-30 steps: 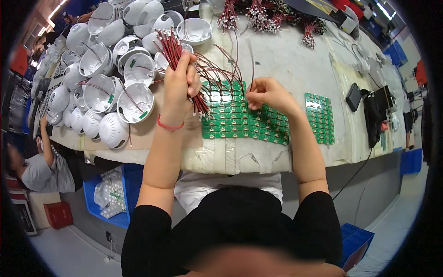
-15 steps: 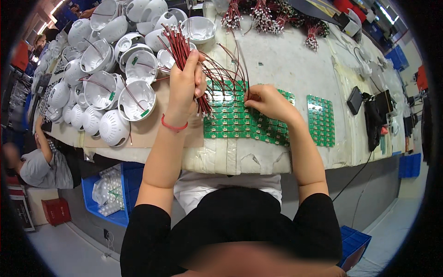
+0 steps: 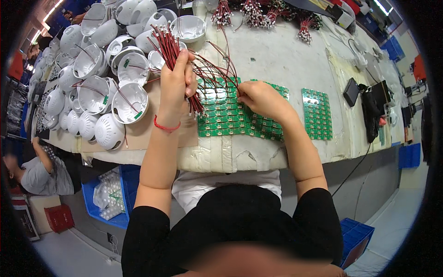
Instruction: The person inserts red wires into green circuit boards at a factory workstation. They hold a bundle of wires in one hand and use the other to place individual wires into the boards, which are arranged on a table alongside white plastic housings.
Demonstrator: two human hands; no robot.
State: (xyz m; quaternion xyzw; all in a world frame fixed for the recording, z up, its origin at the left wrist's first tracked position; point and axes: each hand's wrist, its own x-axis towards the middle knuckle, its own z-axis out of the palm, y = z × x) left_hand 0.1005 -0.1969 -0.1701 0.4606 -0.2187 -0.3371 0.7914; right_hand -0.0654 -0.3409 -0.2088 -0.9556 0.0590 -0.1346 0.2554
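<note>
A thick bundle of red and black wires (image 3: 167,45) with small white connectors is gripped in my left hand (image 3: 178,83), above the table. My right hand (image 3: 258,98) pinches the end of a wire over the green circuit board panels (image 3: 220,121); its fingertips partly hide that end. Several wires arc from the bundle's side across the panels' far rows. These panels lie side by side on the table, each divided into many small boards. Another green panel (image 3: 316,114) lies apart to the right.
White plastic dome housings (image 3: 131,102) are heaped on the left, some with wires and small boards inside. More wire bundles (image 3: 253,14) lie at the far edge. A black device (image 3: 351,92) is at the right. A blue bin (image 3: 131,184) stands below the table; another person (image 3: 46,171) sits far left.
The view has shifted slightly, so the table's things sit a little further left. My right hand keeps its pinch near the panels' far rows, and my left still grips the bundle.
</note>
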